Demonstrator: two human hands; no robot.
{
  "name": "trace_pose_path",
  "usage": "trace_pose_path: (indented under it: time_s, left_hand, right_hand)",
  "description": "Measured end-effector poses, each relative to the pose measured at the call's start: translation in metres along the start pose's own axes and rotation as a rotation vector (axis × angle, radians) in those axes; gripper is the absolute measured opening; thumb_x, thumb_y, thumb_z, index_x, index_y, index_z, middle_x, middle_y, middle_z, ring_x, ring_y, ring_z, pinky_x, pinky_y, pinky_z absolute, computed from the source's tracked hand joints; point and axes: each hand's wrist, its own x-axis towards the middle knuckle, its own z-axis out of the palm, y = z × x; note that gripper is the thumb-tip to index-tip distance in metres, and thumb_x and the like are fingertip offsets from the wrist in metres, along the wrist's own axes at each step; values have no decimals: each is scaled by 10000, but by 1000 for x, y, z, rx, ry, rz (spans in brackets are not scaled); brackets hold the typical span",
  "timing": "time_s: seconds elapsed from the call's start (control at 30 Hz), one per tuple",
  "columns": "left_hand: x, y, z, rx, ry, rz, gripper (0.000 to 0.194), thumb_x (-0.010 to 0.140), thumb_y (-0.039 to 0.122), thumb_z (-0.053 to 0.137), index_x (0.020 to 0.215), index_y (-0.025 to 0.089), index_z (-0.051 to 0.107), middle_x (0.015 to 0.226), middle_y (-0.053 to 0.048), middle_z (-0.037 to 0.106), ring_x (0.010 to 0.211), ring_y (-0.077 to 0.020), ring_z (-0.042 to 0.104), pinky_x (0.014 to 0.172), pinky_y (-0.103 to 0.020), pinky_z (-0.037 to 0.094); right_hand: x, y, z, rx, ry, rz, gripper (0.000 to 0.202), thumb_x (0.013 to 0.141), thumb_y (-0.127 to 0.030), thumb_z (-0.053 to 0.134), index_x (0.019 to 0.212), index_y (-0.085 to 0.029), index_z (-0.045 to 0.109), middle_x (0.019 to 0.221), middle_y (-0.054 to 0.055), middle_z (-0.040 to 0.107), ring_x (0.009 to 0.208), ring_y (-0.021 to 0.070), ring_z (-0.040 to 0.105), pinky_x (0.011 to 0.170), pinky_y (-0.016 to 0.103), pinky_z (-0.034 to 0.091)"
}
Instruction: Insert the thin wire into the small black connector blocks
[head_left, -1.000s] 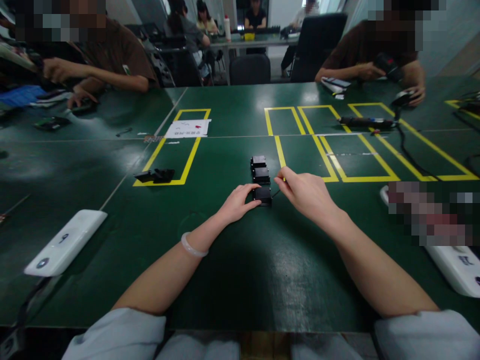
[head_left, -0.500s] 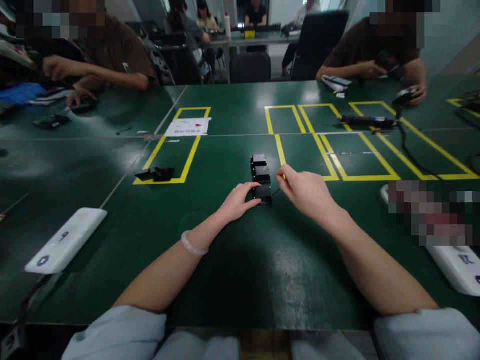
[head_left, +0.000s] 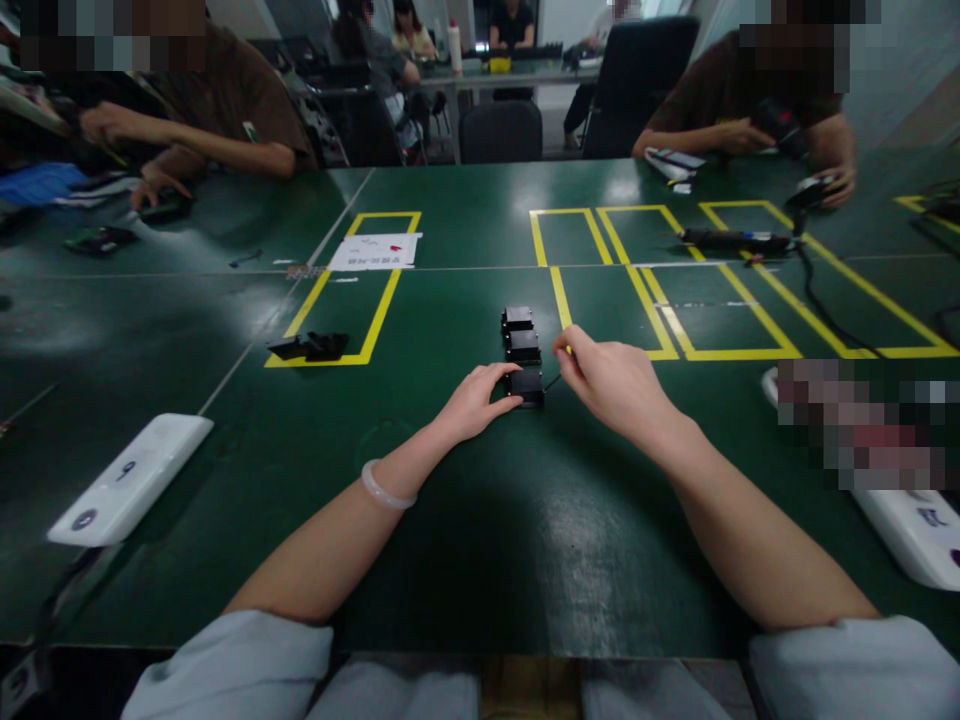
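Note:
Three black box-shaped parts stand in a row on the green table (head_left: 585, 560): a far one (head_left: 517, 318), a middle one (head_left: 523, 345) and a near one (head_left: 526, 385). My left hand (head_left: 476, 403) holds the near one from its left side, thumb at the front and fingers at the back. In my right hand (head_left: 611, 375), closed in a pinch, is a small screwdriver (head_left: 553, 382). Its thin dark shaft slants down to the right side of the near part. Yellow shows between my fingers; most of the handle is hidden, and the tip is too small to make out.
Yellow tape outlines (head_left: 660, 355) mark the table. Black parts (head_left: 309, 346) lie at the left, near a paper label (head_left: 375, 252). White power banks (head_left: 131, 480) lie at both sides. Across the table sit two people, one with a cabled device (head_left: 739, 242) before them.

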Motion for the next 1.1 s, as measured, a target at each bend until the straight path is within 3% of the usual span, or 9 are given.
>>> trace_pose_path:
  time_s: [0.1,0.27,0.53,0.73,0.93,1.1]
  left_hand:
    - [0,0,0,3,-1,0,415,919,347,624,1298,201,538,1310,-67,614,1191,-260,548,1023,-400,426]
    - [1,0,1,7,1,5,422,917,344,627,1304,204,533,1312,-69,612,1183,-260,553,1018,-403,428]
    - [1,0,0,1,0,-1,416,918,364,619,1300,220,535,1309,-67,615,1188,-268,553,1027,-415,429]
    - [1,0,0,4,-9,-7,428,919,375,610,1310,219,531,1316,-73,613,1176,-268,558,1023,-419,435]
    - [1,0,-1,11,-19,-14,440,922,383,605,1322,218,525,1339,-75,601,1200,-272,550,1038,-426,430]
    - [1,1,-1,19,-15,-10,441,925,380,602,1329,220,522,1340,-70,602,1198,-268,554,1036,-416,435]
  right_hand:
    - [-1,1,1,75,28,-29,325,1008,-322,296,1188,-194,535,827,42,721,718,192,659,558,286,226]
    - [-1,0,1,49,24,-21,396,1025,-417,260,1117,-195,574,802,53,718,703,196,653,562,288,221]
    - [-1,0,0,78,43,-28,322,1001,-307,298,1182,-197,541,827,41,724,691,186,651,555,287,220]
    - [-1,0,0,26,5,-28,405,1021,-450,264,1107,-199,571,806,56,718,689,188,646,550,282,206]
    - [-1,1,1,60,14,-36,354,1006,-338,258,1176,-201,536,828,50,712,689,185,639,549,284,220]
    - [-2,1,-1,80,18,-45,369,1015,-384,246,1152,-200,534,842,49,715,695,180,635,555,284,225]
